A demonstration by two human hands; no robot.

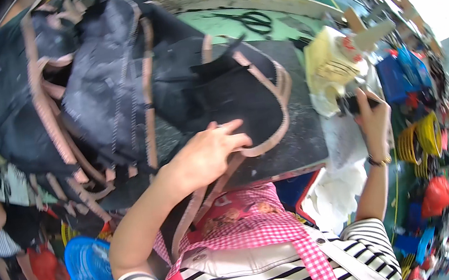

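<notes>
My left hand [209, 152] lies on a black fabric piece [242, 103] edged with tan binding tape [285, 106]. Its fingers are spread and slightly bent, near the curved lower edge of that piece. Out to the right, my right hand [373, 117] is closed on a small dark object [357, 104] whose kind I cannot make out. Right beside it stands a yellowish plastic container [332, 60], stained white, with its top cut open. More black fabric pieces [98, 83] with tan edging are heaped to the left.
The pieces lie on a dark work board [299, 107]. Black scissors [254, 21] rest on the green surface beyond it. A blue plastic basket [92, 276] stands low at the left. Yellow rolls [428, 136] and blue bins [392, 78] are at the right. Another person [0, 226] sits at far left.
</notes>
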